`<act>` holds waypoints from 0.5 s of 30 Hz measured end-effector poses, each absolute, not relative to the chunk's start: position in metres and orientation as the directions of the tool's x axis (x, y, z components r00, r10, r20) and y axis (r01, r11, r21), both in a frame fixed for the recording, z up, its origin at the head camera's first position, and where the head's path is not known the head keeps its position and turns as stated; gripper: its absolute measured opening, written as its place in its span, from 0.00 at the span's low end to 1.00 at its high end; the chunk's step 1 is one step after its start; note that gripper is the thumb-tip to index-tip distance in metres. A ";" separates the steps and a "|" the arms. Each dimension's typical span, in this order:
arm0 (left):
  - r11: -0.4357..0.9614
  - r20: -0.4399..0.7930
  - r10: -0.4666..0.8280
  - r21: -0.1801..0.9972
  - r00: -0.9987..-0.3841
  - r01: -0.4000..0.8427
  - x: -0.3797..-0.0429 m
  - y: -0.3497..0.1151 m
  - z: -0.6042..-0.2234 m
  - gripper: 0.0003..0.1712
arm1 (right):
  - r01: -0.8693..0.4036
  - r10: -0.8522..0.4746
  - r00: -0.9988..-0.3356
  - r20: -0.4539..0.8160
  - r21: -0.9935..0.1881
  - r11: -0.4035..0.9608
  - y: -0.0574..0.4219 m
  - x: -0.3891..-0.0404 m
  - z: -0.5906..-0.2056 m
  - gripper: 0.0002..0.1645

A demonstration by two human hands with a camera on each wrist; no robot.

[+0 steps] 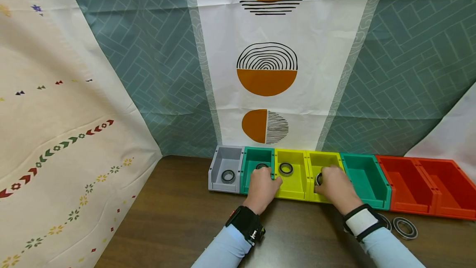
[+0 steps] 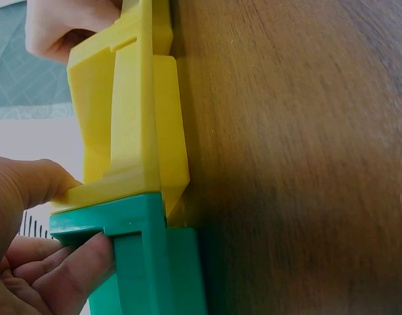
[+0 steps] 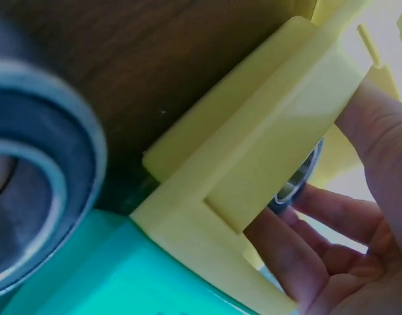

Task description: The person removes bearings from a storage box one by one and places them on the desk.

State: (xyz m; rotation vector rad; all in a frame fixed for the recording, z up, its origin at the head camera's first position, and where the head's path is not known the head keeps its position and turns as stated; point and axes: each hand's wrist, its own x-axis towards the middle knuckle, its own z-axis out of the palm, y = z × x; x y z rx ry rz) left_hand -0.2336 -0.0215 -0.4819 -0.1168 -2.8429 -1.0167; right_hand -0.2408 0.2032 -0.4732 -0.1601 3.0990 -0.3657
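Observation:
In the head view my left hand (image 1: pixel 259 188) is over the front of the left teal bin (image 1: pixel 248 183); its thumb reaches toward the left yellow bin (image 1: pixel 293 187). The left wrist view shows the thumb on the yellow rim and the fingers (image 2: pixel 89 269) inside the teal bin, gripping the shared wall between them. A bearing (image 1: pixel 262 165) lies behind this hand, partly hidden. My right hand (image 1: pixel 336 187) reaches into the right yellow bin (image 1: pixel 323 158) and holds a ring-shaped bearing (image 3: pixel 299 177) between thumb and fingers, close behind the bin's front wall.
A grey bin (image 1: pixel 224 156) at the row's left end contains a bearing (image 1: pixel 228 176); another bearing (image 1: pixel 286 169) lies in the left yellow bin. Rightward stand another teal bin (image 1: pixel 366 173) and two red bins (image 1: pixel 407 177). Loose bearings (image 1: pixel 405 228) lie on the wooden table (image 1: pixel 163 218) by my right wrist.

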 end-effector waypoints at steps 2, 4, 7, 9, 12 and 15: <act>0.769 0.138 0.032 0.629 -0.990 0.112 -0.234 -0.022 -0.482 0.19 | -0.106 -0.102 -0.994 0.029 -0.253 0.962 0.204 -0.240 -0.473 0.22; 0.767 0.136 0.030 0.632 -0.990 0.110 -0.234 -0.022 -0.482 0.20 | -0.124 -0.108 -0.991 0.072 -0.269 0.955 0.205 -0.240 -0.471 0.24; 0.765 0.124 0.027 0.636 -0.992 0.100 -0.233 -0.022 -0.481 0.20 | -0.148 -0.116 -0.986 0.123 -0.296 0.944 0.205 -0.237 -0.466 0.29; 0.763 0.111 0.026 0.640 -0.994 0.091 -0.233 -0.022 -0.480 0.21 | -0.149 -0.110 -0.984 0.139 -0.317 0.937 0.205 -0.234 -0.462 0.33; 0.757 0.098 0.027 0.648 -0.995 0.085 -0.232 -0.022 -0.480 0.22 | -0.148 -0.090 -0.980 0.177 -0.348 0.926 0.205 -0.229 -0.456 0.35; 0.755 0.107 0.031 0.649 -0.994 0.093 -0.232 -0.021 -0.479 0.22 | -0.167 -0.073 -0.964 0.256 -0.370 0.914 0.208 -0.224 -0.451 0.34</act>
